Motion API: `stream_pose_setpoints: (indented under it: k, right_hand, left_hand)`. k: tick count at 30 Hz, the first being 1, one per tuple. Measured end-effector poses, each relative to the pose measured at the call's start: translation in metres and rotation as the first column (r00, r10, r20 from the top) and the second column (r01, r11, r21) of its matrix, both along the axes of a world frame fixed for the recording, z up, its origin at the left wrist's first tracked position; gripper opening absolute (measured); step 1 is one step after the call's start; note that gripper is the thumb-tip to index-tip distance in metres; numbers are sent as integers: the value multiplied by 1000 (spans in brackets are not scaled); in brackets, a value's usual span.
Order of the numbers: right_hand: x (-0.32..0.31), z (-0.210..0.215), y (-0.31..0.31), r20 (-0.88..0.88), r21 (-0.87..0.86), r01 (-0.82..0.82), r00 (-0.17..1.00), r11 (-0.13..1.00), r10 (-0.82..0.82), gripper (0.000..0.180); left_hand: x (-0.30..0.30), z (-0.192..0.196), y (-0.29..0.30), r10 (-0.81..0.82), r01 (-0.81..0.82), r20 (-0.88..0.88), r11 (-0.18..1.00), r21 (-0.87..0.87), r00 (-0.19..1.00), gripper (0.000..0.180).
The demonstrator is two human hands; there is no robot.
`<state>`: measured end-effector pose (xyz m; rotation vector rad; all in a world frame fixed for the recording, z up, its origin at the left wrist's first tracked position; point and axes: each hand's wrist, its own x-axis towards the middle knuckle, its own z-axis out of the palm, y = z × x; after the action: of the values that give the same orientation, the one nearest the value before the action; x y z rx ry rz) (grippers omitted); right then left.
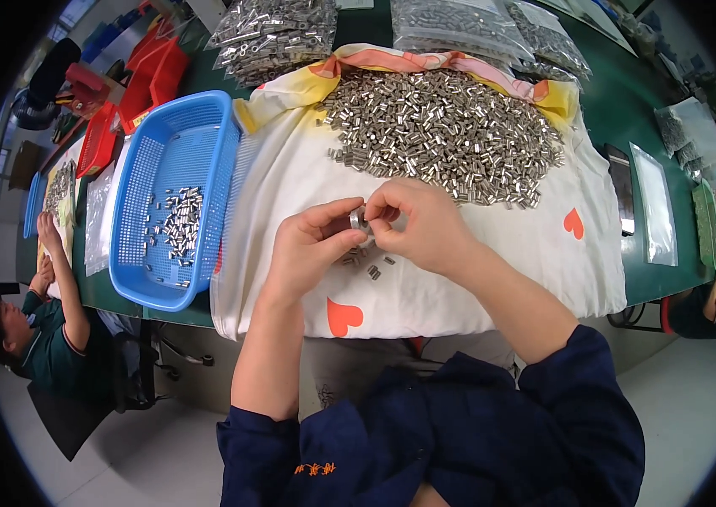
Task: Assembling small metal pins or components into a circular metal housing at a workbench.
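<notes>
Here, what we see:
Left hand [311, 245]: we pinch a small metal sleeve [357, 219] between thumb and forefinger
Right hand [413, 221]: curled narrow, fingertips touching the same sleeve
Sleeve: above the white cloth [493, 262], near the metal pile [447, 135]

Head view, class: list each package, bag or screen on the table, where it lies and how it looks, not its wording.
Clear plastic bags of small metal parts: far edge, left of centre, bulging, silvery.
More clear bags: far edge, right, silvery.
Flat clear bag: right side, long, nearly empty.
Dark phone-like screen: just left of that bag, blank.
</notes>
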<state>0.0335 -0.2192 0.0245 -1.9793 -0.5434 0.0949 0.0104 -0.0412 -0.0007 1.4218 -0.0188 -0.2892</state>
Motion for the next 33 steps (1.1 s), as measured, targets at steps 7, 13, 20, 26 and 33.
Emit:
stream_pose_setpoints:
  k: [7, 13, 20, 26, 33]
  right_hand:
    - [1, -9, 2, 223, -82, 10, 975, 997, 8, 9]
    - [1, -5, 4, 236, -178, 26, 972, 984, 17, 9]
    - [7, -1, -5, -217, 109, -38, 974, 993, 62, 8]
    - [12, 4, -12, -142, -53, -65, 988, 997, 57, 11]
    - [33, 8, -42, 72, -310, 154, 988, 938, -139, 12]
  left_hand:
    - [-1, -1, -3, 18, -22, 30, 992, 128, 999, 34]
    - [-2, 1, -4, 1, -28, 116, 973, 231, 993, 34]
    - [-1, 1, -1, 21, -27, 56, 995, 94, 998, 35]
    - [-2, 5, -4, -25, 25, 13, 999, 36, 1000, 35]
    - [-5, 10, 1, -92, 87, 21, 979, 185, 996, 34]
